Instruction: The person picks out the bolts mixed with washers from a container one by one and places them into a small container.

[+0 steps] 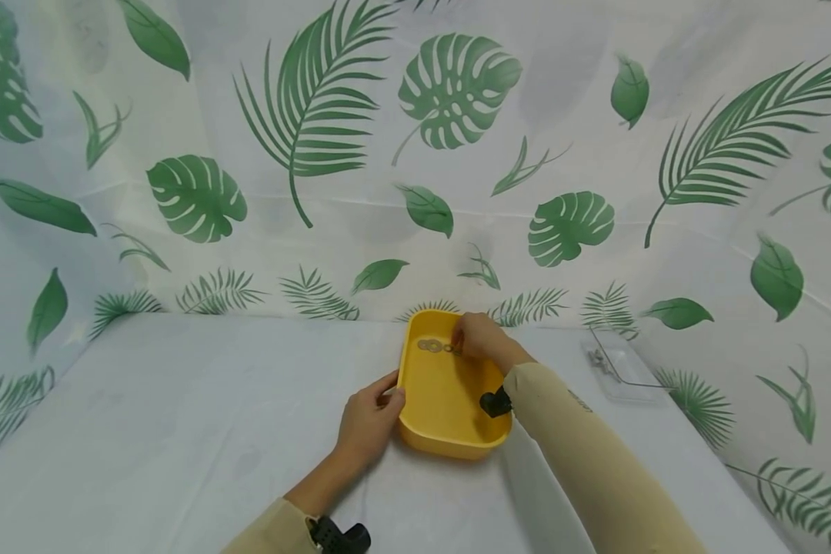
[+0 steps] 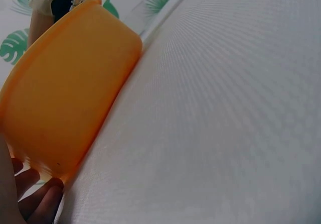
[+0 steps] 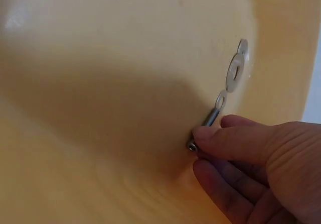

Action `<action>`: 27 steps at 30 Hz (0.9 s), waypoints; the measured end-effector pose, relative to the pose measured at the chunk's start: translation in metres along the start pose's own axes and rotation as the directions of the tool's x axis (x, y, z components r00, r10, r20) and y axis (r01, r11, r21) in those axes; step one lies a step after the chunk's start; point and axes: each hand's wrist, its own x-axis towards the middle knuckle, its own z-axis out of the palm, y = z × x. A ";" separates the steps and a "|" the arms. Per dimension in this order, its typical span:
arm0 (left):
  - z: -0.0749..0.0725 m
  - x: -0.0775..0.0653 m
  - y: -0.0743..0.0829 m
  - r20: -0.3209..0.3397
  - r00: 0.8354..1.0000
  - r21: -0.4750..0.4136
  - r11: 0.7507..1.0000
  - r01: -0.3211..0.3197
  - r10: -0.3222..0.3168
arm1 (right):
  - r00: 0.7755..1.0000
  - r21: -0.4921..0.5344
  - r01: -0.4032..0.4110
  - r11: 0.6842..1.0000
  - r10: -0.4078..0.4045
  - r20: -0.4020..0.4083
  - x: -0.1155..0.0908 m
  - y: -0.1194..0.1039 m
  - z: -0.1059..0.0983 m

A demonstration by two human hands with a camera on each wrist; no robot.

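The yellow tray [image 1: 450, 404] sits on the white table [image 1: 180, 431], near the leaf-print backdrop. The left hand [image 1: 368, 419] grips the tray's left rim. The right hand [image 1: 478, 336], inside the tray's far end, pinches a small bolt [image 3: 208, 122] lying on the tray floor just beside three washers [image 3: 233, 73]. A clear container [image 1: 619, 365] lies well right of the tray.

Bare hands, long beige sleeves

Each wrist carries a small black strapped camera mount; the right sleeve [image 1: 595, 462] bears a faint mark.
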 end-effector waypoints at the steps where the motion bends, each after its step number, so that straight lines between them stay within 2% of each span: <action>1: 0.000 0.000 0.000 0.001 1.000 -0.003 1.000 -0.002 0.002 | 1.000 -0.010 0.000 1.000 0.000 -0.006 0.000 0.000 0.000; 7: 0.001 0.002 -0.002 0.003 1.000 0.000 1.000 -0.002 0.002 | 1.000 0.010 -0.021 1.000 0.021 0.019 -0.001 -0.002 -0.001; 11: 0.001 0.002 -0.002 0.006 1.000 0.005 1.000 -0.001 0.000 | 0.999 0.024 -0.008 1.000 0.006 0.052 -0.002 -0.002 -0.002; 22: -0.002 0.001 -0.003 0.006 1.000 0.029 1.000 -0.005 0.005 | 0.973 0.049 0.183 0.982 -0.188 0.135 -0.007 0.001 -0.007; 27: 0.000 0.000 -0.001 0.021 1.000 0.013 1.000 -0.007 0.006 | 0.966 0.076 0.212 0.974 -0.221 0.136 -0.006 0.004 -0.004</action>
